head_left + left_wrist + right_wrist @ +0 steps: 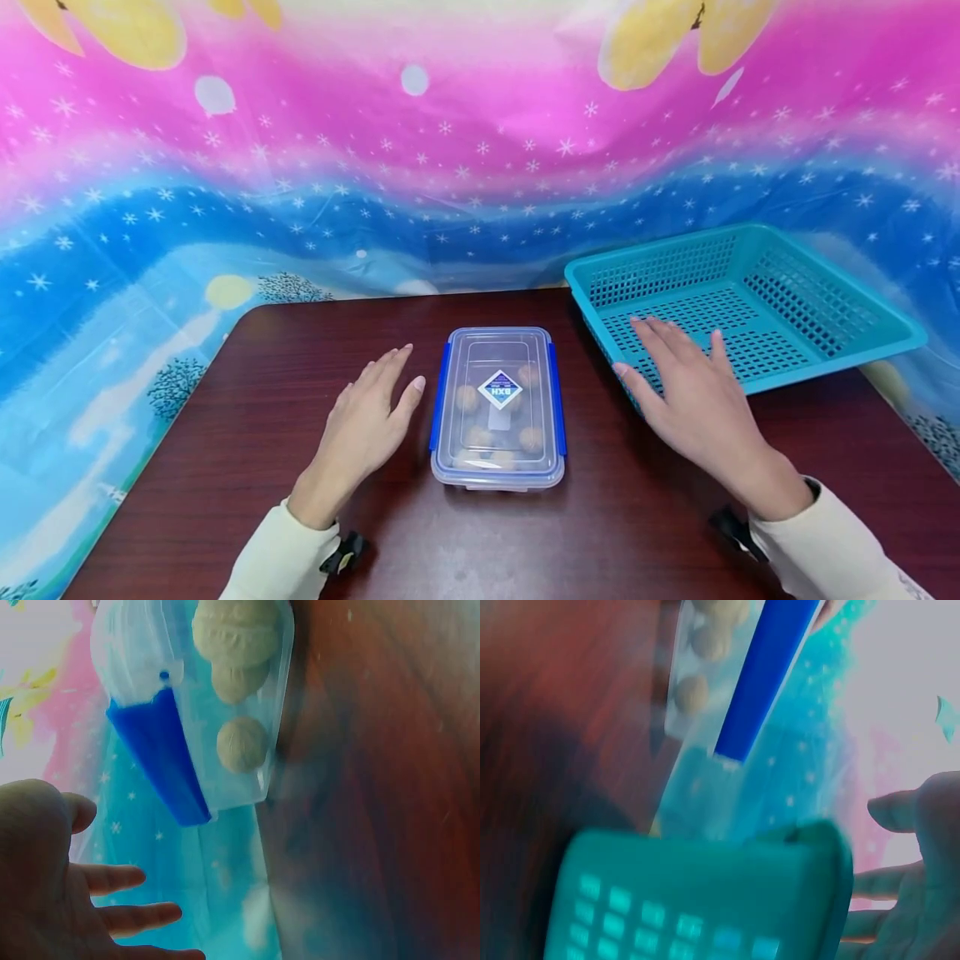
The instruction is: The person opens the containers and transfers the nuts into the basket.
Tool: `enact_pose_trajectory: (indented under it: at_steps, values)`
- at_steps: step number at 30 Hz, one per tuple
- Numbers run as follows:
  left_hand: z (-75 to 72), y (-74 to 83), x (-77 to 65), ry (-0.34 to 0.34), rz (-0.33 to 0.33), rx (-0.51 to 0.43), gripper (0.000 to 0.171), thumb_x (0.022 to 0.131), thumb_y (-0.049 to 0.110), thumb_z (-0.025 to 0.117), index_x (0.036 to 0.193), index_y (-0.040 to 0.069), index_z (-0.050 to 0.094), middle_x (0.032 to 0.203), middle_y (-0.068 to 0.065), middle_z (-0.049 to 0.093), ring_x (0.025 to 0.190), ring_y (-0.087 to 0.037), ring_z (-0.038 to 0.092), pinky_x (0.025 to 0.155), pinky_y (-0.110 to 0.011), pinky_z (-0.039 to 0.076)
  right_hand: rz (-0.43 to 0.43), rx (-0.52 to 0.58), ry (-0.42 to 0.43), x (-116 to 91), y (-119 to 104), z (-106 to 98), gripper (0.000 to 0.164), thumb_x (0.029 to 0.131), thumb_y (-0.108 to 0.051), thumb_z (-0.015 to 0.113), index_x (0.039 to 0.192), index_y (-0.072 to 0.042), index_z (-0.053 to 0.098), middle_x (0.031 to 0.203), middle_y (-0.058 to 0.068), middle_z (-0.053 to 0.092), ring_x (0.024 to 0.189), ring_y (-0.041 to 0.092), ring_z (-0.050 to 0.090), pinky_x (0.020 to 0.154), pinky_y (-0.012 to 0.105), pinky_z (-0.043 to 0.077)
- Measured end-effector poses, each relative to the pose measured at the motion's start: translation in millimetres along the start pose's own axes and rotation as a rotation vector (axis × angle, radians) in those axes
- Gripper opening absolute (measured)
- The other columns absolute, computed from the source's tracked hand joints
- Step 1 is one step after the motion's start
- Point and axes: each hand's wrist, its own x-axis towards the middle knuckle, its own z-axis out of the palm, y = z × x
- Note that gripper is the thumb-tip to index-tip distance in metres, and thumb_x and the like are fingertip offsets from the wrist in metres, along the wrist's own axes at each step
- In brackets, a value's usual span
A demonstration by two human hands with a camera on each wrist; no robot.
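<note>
Snowflake-patterned cloth (480, 158) hangs behind the dark worktop (495, 550), meeting its far edge and its left side. Near the middle sits a clear lidded container (517, 417), with bare wood between it and the far edge and more towards the front. To the right, a teal basket (757, 329) stands at the back, its far end reaching past the worktop's right edge. Left hand (365, 425) hovers just beside the container, its grip released, fingers extended. Right hand (693, 400) is spread above the basket's near left rim, also released; whether it touches is unclear. From overhead, a diamond label (501, 389) shows on the lid; the left wrist view instead shows ridged tan balls (242, 744) through the container's side, below a blue clasp (161, 757).
</note>
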Motion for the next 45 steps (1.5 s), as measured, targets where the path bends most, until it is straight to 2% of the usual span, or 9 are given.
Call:
enact_pose_trajectory:
  at_steps: [5, 9, 15, 18, 22, 26, 29, 35, 45]
  values:
    - [6.8, 5.7, -3.4, -0.025, -0.01, -0.101, 0.062, 0.108, 0.045, 0.051, 0.164, 0.023, 0.037, 0.167, -0.01, 0.041, 0.153, -0.038, 0.041, 0.118, -0.066, 0.035, -0.084, 0.062, 0.079, -7.5, -19.2, 5.8, 0.062, 0.103, -0.031, 0.065, 0.157, -0.007, 0.047, 0.153, 0.024, 0.054, 0.144, 0.046, 0.045, 0.125, 0.07, 0.011]
    - [11.9, 9.3, -5.8, -0.061, -0.03, -0.176, 0.061, 0.109, 0.046, 0.048, 0.165, 0.028, 0.034, 0.169, -0.006, 0.038, 0.154, -0.033, 0.039, 0.12, -0.064, 0.035, -0.126, 0.116, 0.099, -10.5, -32.4, 12.5, 0.06, 0.102, -0.025, 0.068, 0.155, -0.005, 0.05, 0.152, 0.022, 0.055, 0.144, 0.042, 0.047, 0.128, 0.063, 0.018]
    - [20.9, 13.3, -7.1, -0.09, -0.05, -0.306, 0.061, 0.11, 0.045, 0.047, 0.167, 0.029, 0.03, 0.171, -0.006, 0.035, 0.157, -0.033, 0.034, 0.123, -0.062, 0.03, -0.091, 0.172, 0.027, -13.2, -48.9, 23.9, 0.063, 0.102, -0.026, 0.068, 0.159, -0.009, 0.045, 0.162, 0.018, 0.045, 0.148, 0.041, 0.044, 0.117, 0.064, 0.038]
    - [26.0, 15.1, -6.8, -0.089, -0.056, -0.391, 0.061, 0.11, 0.041, 0.048, 0.167, 0.028, 0.029, 0.171, -0.005, 0.034, 0.158, -0.031, 0.032, 0.126, -0.059, 0.027, -0.066, 0.22, -0.025, -13.7, -55.8, 30.7, 0.065, 0.103, -0.028, 0.066, 0.161, -0.011, 0.042, 0.165, 0.017, 0.04, 0.15, 0.041, 0.042, 0.114, 0.065, 0.041]
    - [32.0, 18.1, -6.1, -0.082, -0.073, -0.505, 0.06, 0.111, 0.036, 0.048, 0.167, 0.028, 0.029, 0.17, -0.006, 0.036, 0.155, -0.033, 0.038, 0.124, -0.057, 0.031, -0.032, 0.279, -0.083, -12.0, -62.0, 42.8, 0.066, 0.104, -0.029, 0.064, 0.163, -0.012, 0.039, 0.168, 0.018, 0.035, 0.152, 0.041, 0.038, 0.116, 0.065, 0.038]
    - [37.9, 21.6, -5.7, -0.117, -0.115, -0.632, 0.059, 0.112, 0.034, 0.046, 0.167, 0.031, 0.026, 0.17, -0.008, 0.036, 0.152, -0.037, 0.042, 0.121, -0.059, 0.035, 0.025, 0.337, -0.141, -9.7, -63.4, 57.6, 0.07, 0.106, -0.03, 0.061, 0.166, -0.013, 0.031, 0.173, 0.019, 0.022, 0.155, 0.044, 0.032, 0.117, 0.067, 0.036]
    - [41.3, 24.1, -5.7, -0.152, -0.148, -0.717, 0.059, 0.112, 0.035, 0.044, 0.167, 0.036, 0.023, 0.172, -0.005, 0.031, 0.155, -0.036, 0.036, 0.123, -0.061, 0.03, 0.088, 0.405, -0.191, -7.4, -61.9, 67.7, 0.072, 0.108, -0.034, 0.056, 0.168, -0.015, 0.023, 0.175, 0.018, 0.016, 0.157, 0.045, 0.027, 0.118, 0.069, 0.033]
    - [45.6, 25.9, -5.7, -0.181, -0.165, -0.792, 0.058, 0.113, 0.036, 0.041, 0.167, 0.042, 0.021, 0.175, 0.0, 0.024, 0.159, -0.036, 0.028, 0.125, -0.065, 0.024, 0.214, 0.593, -0.287, 1.6, -59.5, 81.5, 0.069, 0.111, -0.034, 0.046, 0.17, -0.017, 0.014, 0.176, 0.013, 0.017, 0.162, 0.037, 0.018, 0.127, 0.061, 0.02]
    - [50.9, 26.6, -2.9, -0.18, -0.175, -0.847, 0.056, 0.113, 0.032, 0.038, 0.166, 0.044, 0.023, 0.175, 0.003, 0.022, 0.161, -0.032, 0.021, 0.127, -0.064, 0.017, 0.376, 0.787, -0.381, 5.6, -63.3, 90.1, 0.064, 0.114, -0.039, 0.035, 0.169, -0.04, 0.001, 0.178, -0.003, 0.005, 0.164, 0.029, 0.01, 0.13, 0.059, 0.012]
